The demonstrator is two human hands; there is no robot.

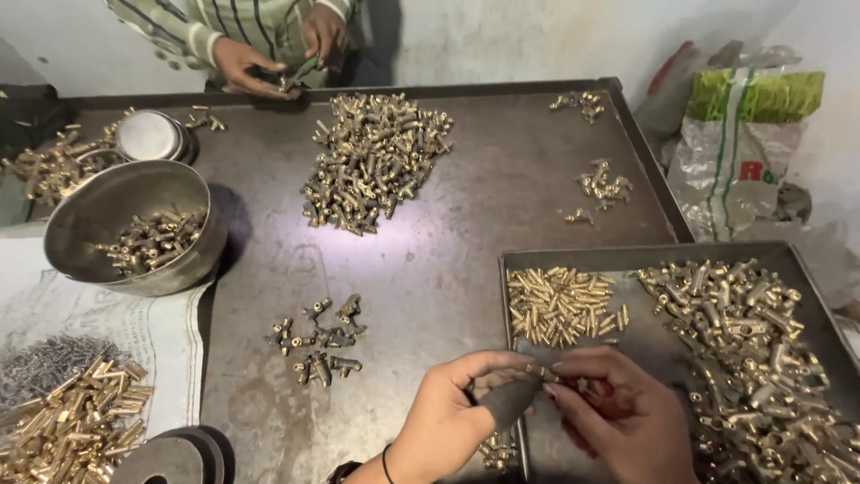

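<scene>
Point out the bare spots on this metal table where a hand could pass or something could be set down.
Bare metal lies between the big central pile and the tray, and between the steel bowl and the small cluster. The tray is crowded with brass parts; the table's left edge is cluttered too.

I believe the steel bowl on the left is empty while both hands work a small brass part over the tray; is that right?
Not quite. The head view shows the steel bowl holds a small heap of dark fittings, so it is not empty. The rest stands: the left hand and right hand meet on a small brass part over the tray.
</scene>
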